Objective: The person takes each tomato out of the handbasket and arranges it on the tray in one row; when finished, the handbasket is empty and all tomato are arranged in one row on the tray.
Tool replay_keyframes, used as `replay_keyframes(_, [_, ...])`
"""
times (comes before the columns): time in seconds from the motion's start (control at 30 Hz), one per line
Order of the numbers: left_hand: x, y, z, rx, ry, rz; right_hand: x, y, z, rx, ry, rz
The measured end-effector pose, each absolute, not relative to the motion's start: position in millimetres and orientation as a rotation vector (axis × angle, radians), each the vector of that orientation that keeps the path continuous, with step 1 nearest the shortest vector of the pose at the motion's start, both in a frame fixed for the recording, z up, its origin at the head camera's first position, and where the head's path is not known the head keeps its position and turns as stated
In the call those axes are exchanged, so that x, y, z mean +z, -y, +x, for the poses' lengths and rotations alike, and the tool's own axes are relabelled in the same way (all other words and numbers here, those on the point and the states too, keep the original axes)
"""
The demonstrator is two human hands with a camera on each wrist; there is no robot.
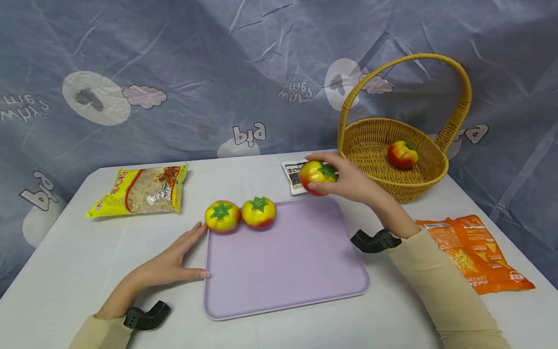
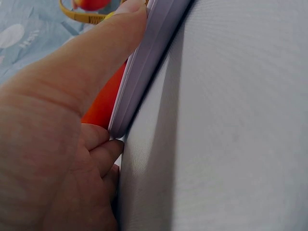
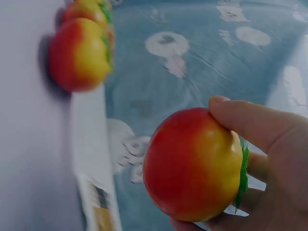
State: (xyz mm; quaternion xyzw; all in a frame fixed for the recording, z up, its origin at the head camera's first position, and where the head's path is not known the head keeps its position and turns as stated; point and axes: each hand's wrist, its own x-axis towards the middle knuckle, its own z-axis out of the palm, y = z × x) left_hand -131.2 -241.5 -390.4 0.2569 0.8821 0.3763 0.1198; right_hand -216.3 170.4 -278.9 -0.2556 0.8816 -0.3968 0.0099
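My right hand [image 1: 348,183] grips a red-and-yellow tomato [image 1: 313,177] with a green leafy top, held up over the far right corner of the lilac tray [image 1: 283,264]. In the right wrist view, thumb and fingers wrap the held tomato [image 3: 192,166] from its leafy side. Two similar tomatoes, a left one [image 1: 223,216] and a right one [image 1: 259,213], sit side by side at the tray's far left corner. Relaxed and spread, my left hand [image 1: 172,263] rests at the tray's left edge, its thumb [image 2: 96,53] against the rim.
A wicker basket [image 1: 390,188] with a tall handle stands at the back right, one tomato [image 1: 402,154] inside. An orange snack bag [image 1: 477,257] lies right, a yellow bag [image 1: 148,191] back left. A small white packet [image 1: 294,186] lies behind the tray, partly hidden by the held tomato.
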Motion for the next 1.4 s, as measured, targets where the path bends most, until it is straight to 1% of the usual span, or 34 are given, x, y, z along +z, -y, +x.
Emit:
replay_keyframes(0.07, [-390.7,241.5,-131.1,1.101,-2.576,0.749,-292.0,-159.5,-217.5,-1.249,-2.691,-0.844])
replay_keyframes(0.2, [-390.6,241.6,-130.6,1.1,-2.576,0.752,-313.2,-142.7,-217.4,-1.205,-2.643,-0.854])
replay_keyframes(0.4, [-389.6,241.7,-130.8,1.099,-2.578,0.758,-330.0,-133.1,-217.1,-1.146,-2.645,-0.874])
replay_keyframes(0.67, [-389.6,240.1,-131.2,1.098,-2.57,0.746,-336.8,-130.3,-213.4,-1.037,-2.707,-0.914])
replay_keyframes(1.13, [-386.9,241.8,-133.9,1.097,-2.583,0.749,-338.5,-122.4,-216.5,-1.011,-2.718,-0.918])
replay_keyframes(1.4, [-388.8,240.9,-131.4,1.1,-2.572,0.742,-340.4,-121.8,-212.2,-1.021,-2.704,-0.935])
